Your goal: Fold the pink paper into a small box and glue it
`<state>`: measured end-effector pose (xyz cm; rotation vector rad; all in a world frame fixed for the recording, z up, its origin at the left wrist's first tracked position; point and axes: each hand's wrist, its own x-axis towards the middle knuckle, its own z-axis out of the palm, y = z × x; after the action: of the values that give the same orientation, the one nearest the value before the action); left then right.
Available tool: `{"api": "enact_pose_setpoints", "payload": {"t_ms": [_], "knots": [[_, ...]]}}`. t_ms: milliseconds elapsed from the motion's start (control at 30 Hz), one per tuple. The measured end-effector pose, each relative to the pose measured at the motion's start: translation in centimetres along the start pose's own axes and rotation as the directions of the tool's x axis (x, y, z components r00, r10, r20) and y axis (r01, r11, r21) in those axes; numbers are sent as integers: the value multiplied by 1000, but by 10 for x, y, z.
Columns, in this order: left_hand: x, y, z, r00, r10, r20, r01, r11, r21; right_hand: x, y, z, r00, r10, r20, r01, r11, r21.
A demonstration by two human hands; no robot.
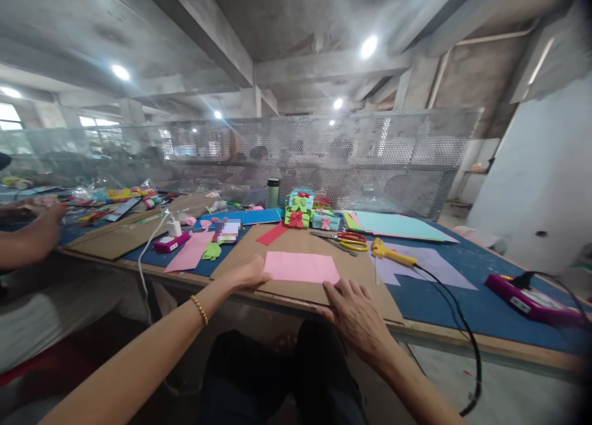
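Observation:
A pink paper rectangle lies in front of me on a sheet of brown cardboard. At its left edge my left hand grips the paper, its fingers closed together. My right hand holds the lower right corner, with the fingers on top and the thumb low by the table edge. A strip of red paper is just beyond the pink piece. To the right are scissors with red and yellow handles and a yellow glue gun with a black cord.
Small green and blue bow-trimmed boxes stand at the back near a green flask. Coloured sheets are stacked at right, above a purple power strip. A perforated screen stands behind. Another person's arm reaches in at left.

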<state>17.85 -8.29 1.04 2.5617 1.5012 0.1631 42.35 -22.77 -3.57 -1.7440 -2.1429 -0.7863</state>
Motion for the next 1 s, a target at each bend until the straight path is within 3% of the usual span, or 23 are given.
{"api": "enact_pose_setpoints", "payload": {"t_ms": [367, 433, 500, 600, 700, 800, 1000], "knots": [[4, -1, -23, 978, 7, 208, -31, 993, 111, 0, 1, 2, 1000, 1, -20, -1, 1000, -31], [10, -1, -28, 986, 41, 164, -64, 989, 136, -1, 1, 3, 1000, 1, -23, -1, 999, -37], [15, 4, -28, 993, 105, 53, -113, 979, 168, -2, 1, 4, 1000, 3, -27, -4, 999, -37], [17, 15, -16, 969, 228, -91, -204, 954, 219, -2, 1, 4, 999, 5, -37, -7, 999, -35], [12, 18, 5, 943, 314, -110, -277, 924, 265, -2, 0, 2, 1000, 8, -27, -9, 1000, -21], [7, 8, 19, 925, 358, -126, -306, 900, 312, -2, -1, -1, 1000, 20, 6, -20, 1000, 14], [11, -23, 31, 897, 411, -162, -346, 882, 319, 3, 0, -12, 998, 44, 47, -46, 998, 43]]}}
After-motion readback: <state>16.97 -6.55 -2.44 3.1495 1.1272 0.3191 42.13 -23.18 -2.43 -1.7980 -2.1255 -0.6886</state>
